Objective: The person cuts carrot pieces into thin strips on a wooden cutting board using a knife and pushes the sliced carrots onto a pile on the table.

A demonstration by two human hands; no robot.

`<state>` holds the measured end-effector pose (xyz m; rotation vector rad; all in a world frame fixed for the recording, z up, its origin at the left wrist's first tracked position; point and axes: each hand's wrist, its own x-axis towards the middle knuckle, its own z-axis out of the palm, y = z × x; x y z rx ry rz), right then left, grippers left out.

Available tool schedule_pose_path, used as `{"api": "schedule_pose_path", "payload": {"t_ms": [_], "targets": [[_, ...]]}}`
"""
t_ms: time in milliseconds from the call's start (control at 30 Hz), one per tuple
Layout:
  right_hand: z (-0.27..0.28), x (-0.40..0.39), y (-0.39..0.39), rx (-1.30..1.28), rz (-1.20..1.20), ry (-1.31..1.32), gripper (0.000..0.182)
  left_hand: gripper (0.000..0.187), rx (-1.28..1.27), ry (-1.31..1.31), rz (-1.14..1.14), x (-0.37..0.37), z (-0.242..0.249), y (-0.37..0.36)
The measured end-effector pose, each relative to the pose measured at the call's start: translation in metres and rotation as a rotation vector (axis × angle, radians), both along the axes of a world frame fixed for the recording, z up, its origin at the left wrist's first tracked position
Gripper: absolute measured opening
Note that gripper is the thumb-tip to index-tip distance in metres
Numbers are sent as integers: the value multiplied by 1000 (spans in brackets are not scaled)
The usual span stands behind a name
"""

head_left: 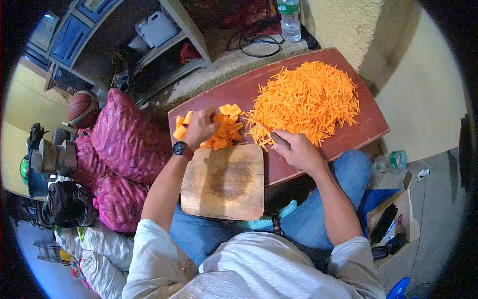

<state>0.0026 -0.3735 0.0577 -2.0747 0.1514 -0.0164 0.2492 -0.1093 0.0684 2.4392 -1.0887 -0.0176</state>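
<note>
Thin, bright orange cut sticks (308, 99) are heaped beyond the fingers of the right hand (300, 151); thick, flat orange slices (230, 130) are gathered under and beside those of the left hand (200, 129). A dark-handled knife (280, 140) is grasped in the right fingers, blade among stray sticks. The left fingers are curled over slices; whether one is pinched cannot be told. Nearer the body, a pale wooden board (222, 182) is laid overhanging a dark red table (371, 123). Pink mesh sacks (127, 137) are stacked leftward.

a white jug (158, 30) sits on a shelf (163, 51), a green-labelled bottle (290, 26) beside the wall (343, 25).
</note>
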Motion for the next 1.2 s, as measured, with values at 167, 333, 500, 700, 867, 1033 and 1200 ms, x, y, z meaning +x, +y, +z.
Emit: {"api": "schedule_pose_path", "payload": {"t_ms": [167,333,500,700,867,1033,1200], "targets": [[-11,0,1,-12,-13,-89,47,28,163,-191,85,-4,-2,14],[3,-2,2,-29,12,-10,46,48,138,-341,-13,-2,-24,24],[-12,-1,3,39,-24,-123,35,43,164,-291,-44,-4,-24,16],[-14,6,-4,234,214,27,41,17,197,-183,79,0,-20,14],[-21,10,-4,156,194,-5,28,16,139,-149,95,8,-27,23],[-17,9,-10,78,44,-22,35,11,53,-158,98,-2,-24,26],[-9,8,-9,306,-24,-43,35,9,1,-255,130,-10,-14,29]]}}
